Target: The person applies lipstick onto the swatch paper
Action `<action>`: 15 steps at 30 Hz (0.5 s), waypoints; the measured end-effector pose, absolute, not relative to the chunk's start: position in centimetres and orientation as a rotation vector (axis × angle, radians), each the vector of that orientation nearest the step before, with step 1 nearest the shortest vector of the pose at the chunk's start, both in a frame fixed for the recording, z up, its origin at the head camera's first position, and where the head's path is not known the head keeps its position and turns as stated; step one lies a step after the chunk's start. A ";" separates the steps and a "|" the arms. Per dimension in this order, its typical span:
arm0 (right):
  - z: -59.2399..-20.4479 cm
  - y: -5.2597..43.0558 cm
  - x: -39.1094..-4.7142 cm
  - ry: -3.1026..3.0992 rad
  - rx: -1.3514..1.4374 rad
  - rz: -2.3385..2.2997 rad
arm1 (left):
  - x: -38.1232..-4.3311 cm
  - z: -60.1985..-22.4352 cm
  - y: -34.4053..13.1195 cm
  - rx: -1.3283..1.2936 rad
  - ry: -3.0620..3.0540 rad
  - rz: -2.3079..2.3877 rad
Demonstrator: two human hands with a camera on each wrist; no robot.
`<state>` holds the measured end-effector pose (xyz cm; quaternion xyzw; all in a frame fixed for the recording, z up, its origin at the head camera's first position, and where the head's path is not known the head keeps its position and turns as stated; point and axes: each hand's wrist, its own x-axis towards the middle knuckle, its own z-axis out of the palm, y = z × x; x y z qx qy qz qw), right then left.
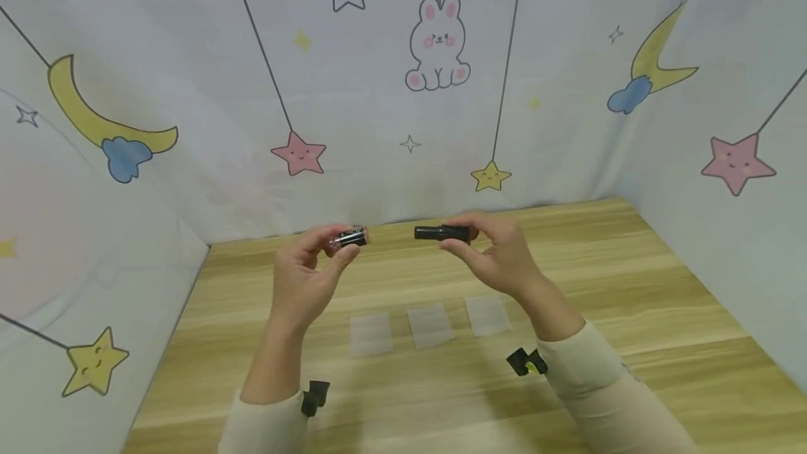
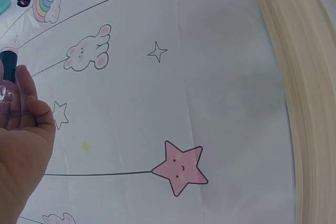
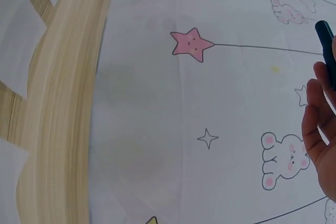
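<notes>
In the head view my left hand (image 1: pixel 304 286) pinches a short black cylinder with white lettering and a see-through pinkish end, like a lipstick cap (image 1: pixel 354 237), between thumb and fingers. A pink rim shows round the end of this cap (image 2: pixel 9 59) in the left wrist view. To its right, my right hand (image 1: pixel 501 254) grips a slim black stepped tube, like a lipstick tube (image 1: pixel 431 232), whose narrower end points left at the cap. A gap separates the two pieces, both held up over the far part of the table. The right wrist view also has the black tube (image 3: pixel 324 38) at its right edge.
Three white paper squares lie in a row on the wood-grain table (image 1: pixel 239 342): a left one (image 1: pixel 370 334), a middle one (image 1: pixel 431 326) and a right one (image 1: pixel 488 316). A pale cloth (image 1: pixel 366 104) printed with stars, moons and rabbits hangs behind and at the sides.
</notes>
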<state>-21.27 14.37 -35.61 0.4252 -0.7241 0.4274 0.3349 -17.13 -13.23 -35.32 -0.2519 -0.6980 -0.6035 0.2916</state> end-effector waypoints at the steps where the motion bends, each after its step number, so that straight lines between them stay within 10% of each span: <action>1: -35.5 14.4 -21.3 -1.883 1.119 1.116 | -17.2 -35.2 -13.4 -0.685 -1.864 -1.611; 15: -35.5 14.5 -21.3 -1.882 1.117 1.152 | -16.5 -34.9 -14.8 -0.542 -2.065 -1.515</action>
